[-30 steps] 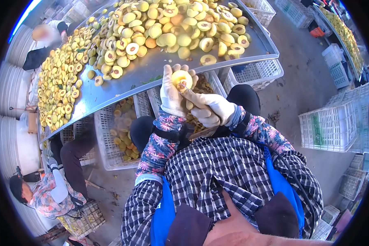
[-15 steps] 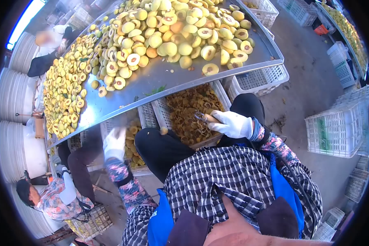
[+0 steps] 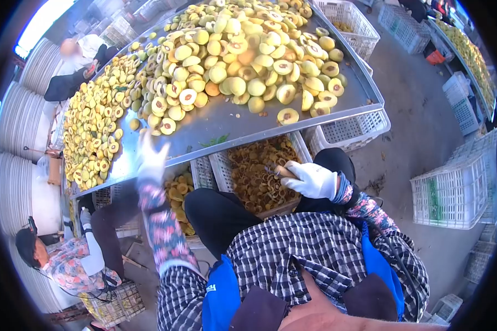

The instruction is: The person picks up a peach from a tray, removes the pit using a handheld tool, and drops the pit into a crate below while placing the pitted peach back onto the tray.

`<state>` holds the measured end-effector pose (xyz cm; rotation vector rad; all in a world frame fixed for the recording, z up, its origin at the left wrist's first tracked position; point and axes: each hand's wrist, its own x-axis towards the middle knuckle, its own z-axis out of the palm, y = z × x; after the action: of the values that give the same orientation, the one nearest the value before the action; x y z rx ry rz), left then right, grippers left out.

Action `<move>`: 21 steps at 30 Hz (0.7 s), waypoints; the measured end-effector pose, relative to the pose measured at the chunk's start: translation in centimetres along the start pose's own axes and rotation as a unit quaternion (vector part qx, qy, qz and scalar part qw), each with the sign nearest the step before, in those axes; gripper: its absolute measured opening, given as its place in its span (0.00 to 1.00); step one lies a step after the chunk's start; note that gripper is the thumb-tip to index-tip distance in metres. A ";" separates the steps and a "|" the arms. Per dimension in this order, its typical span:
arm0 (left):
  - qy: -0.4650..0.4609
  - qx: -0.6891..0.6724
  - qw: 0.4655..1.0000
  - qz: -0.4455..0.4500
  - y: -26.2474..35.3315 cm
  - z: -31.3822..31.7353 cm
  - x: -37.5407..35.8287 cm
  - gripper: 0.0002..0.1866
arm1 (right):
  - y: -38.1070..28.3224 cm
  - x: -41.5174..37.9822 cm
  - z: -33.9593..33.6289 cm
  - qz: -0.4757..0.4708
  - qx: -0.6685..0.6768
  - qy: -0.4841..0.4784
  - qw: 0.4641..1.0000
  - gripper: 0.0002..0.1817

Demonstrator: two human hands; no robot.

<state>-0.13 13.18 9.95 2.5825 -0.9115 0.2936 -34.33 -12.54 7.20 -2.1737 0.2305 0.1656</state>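
Many halved fruits [image 3: 236, 86] lie heaped — just beyond the left hand [image 3: 151, 156].

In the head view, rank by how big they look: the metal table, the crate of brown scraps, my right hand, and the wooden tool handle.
Largest to smallest, by apparent size only:
1. Metal table
2. Crate of brown scraps
3. Right hand
4. Wooden tool handle, partly covered by the hand

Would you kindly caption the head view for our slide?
Gloved left hand near halved fruit on a metal table; right hand holding a tool.
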 end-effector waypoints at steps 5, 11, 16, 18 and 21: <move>-0.010 -0.027 0.959 0.283 14.5 8.5 9.1 0.31 | -0.5 0.8 0.5 -0.010 0.019 -0.005 1.000 0.19; -0.025 -0.037 0.963 0.265 15.2 18.2 12.5 0.17 | 5.4 1.9 4.5 -0.072 0.076 -0.006 0.994 0.17; -0.088 0.007 0.969 0.230 15.5 16.4 11.7 0.14 | 2.0 2.1 5.4 0.032 0.217 -0.013 0.975 0.14; -0.095 -0.012 0.965 0.243 15.4 15.4 11.9 0.15 | -1.0 1.8 4.9 0.121 0.231 -0.030 0.965 0.13; -0.109 -0.048 0.958 0.259 16.1 13.6 12.1 0.16 | -0.2 2.3 4.7 0.150 0.196 -0.048 0.968 0.12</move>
<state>-0.19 -10.85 6.15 2.2777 -1.6402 0.0965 -32.17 -8.80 4.15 -1.7246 0.4954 0.3635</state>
